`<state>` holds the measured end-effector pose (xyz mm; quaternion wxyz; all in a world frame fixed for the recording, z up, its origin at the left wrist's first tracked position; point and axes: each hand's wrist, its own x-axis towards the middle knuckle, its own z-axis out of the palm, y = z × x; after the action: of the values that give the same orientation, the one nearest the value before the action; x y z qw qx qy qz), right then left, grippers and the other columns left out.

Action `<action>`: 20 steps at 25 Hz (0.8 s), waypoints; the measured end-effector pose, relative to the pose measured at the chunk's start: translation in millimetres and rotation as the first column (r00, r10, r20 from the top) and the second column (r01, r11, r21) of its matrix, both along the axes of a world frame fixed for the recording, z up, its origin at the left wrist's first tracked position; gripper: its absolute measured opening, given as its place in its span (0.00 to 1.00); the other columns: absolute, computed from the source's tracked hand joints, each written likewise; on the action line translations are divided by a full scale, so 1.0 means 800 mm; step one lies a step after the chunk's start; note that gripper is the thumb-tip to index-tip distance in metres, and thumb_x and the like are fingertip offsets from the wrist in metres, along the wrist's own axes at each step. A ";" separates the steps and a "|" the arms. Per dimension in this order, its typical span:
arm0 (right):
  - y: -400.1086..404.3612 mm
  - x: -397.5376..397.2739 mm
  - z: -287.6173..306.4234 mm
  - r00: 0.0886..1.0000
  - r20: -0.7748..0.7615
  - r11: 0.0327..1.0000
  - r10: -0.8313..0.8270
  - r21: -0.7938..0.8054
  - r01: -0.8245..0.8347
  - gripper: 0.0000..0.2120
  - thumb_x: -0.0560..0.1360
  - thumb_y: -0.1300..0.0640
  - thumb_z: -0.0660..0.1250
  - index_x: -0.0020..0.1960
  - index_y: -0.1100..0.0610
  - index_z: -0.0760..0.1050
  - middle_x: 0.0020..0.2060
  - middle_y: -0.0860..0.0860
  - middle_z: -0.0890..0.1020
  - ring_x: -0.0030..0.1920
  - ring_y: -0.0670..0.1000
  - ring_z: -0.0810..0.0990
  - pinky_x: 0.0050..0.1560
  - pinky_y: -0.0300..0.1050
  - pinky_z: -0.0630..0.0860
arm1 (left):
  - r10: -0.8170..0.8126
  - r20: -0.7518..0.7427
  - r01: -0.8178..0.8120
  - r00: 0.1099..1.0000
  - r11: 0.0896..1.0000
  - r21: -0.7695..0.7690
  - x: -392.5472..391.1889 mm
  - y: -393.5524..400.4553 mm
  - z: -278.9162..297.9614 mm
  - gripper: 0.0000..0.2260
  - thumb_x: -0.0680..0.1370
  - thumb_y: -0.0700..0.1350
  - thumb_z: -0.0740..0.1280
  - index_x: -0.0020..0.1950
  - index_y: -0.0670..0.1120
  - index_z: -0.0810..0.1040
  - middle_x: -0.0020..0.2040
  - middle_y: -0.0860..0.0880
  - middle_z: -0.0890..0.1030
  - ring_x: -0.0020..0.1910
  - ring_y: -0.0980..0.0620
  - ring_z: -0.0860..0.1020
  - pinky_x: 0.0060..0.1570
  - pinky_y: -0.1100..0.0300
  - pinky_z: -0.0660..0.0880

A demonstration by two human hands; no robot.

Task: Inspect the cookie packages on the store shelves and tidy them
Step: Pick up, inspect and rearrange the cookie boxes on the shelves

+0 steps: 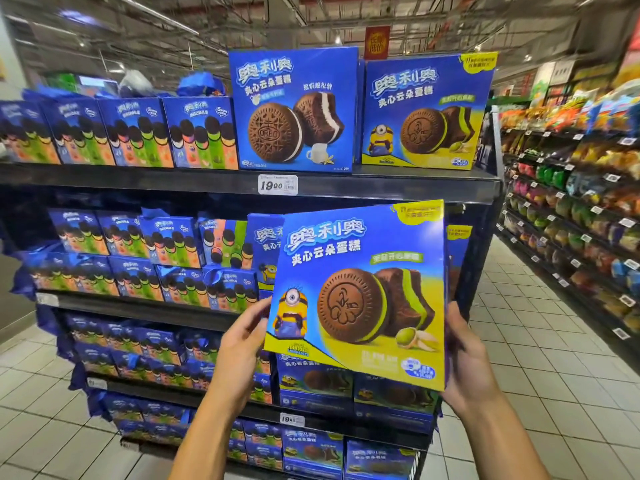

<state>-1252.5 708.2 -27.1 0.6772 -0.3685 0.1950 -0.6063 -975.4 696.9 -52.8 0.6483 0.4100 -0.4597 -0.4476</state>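
I hold a large blue and yellow cookie box (360, 292) upright in front of the second shelf, its printed face toward me. My left hand (242, 344) grips its left edge and my right hand (467, 362) grips its lower right edge. On the top shelf (242, 180) stand a matching green-filled box (426, 110) and a white-filled blue box (294, 109). Smaller blue multi-flavour boxes (138, 133) line the top shelf's left side. The held box hides most of the second shelf's right part.
Lower shelves carry more blue cookie boxes (166, 261), some with loose blue ribbons. A price tag (277, 184) hangs on the top shelf's edge. To the right runs a tiled aisle (540, 358) beside a snack rack (581, 216).
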 end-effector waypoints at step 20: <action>0.047 0.097 0.051 0.716 -0.541 0.834 -0.442 -0.542 0.106 0.22 0.74 0.35 0.60 0.67 0.35 0.71 0.71 0.35 0.72 0.73 0.35 0.65 0.73 0.37 0.62 | -0.239 -0.319 0.189 0.917 0.965 -0.181 -0.032 0.047 0.061 0.15 0.74 0.48 0.68 0.60 0.47 0.83 0.60 0.43 0.83 0.55 0.47 0.83 0.47 0.55 0.81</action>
<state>-1174.5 746.1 13.5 0.3550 -0.6735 0.3160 -0.5661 -1001.4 734.5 -3.7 0.6929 0.2256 -0.4152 -0.5446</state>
